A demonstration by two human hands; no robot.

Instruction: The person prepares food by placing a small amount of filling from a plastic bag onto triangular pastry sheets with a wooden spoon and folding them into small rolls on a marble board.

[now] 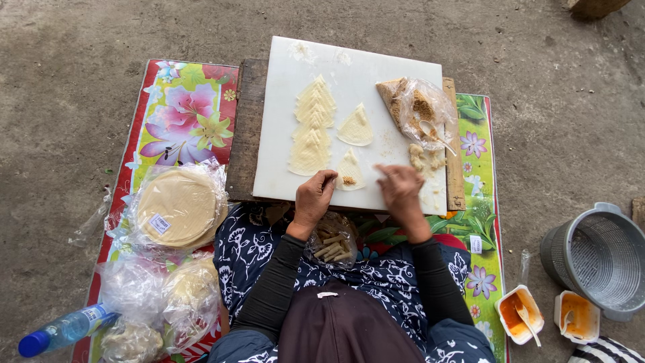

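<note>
The left hand (314, 196) pinches the near-left edge of a small triangular wrapper (350, 169) lying on the white cutting board (282, 121), a little brown filling (349, 180) already sitting at its near end. The right hand (400, 189) hovers just beside the wrapper on the other side, fingers curled loosely together; whether they hold a pinch of filling cannot be told. By the look of it the work is partly along: a clear bag in the lap (332, 245) holds several finished thin rolls, while a column of overlapping cut wrappers (313, 128) and 1 loose triangle (355, 127) lie unfilled farther up the board. An open bag of brown filling with a spoon (420, 107) rests at the board's right side. A wrapped stack of round sheets (177, 207) waits on the flowered mat (181, 101) to the left, unopened as far as can be seen
</note>
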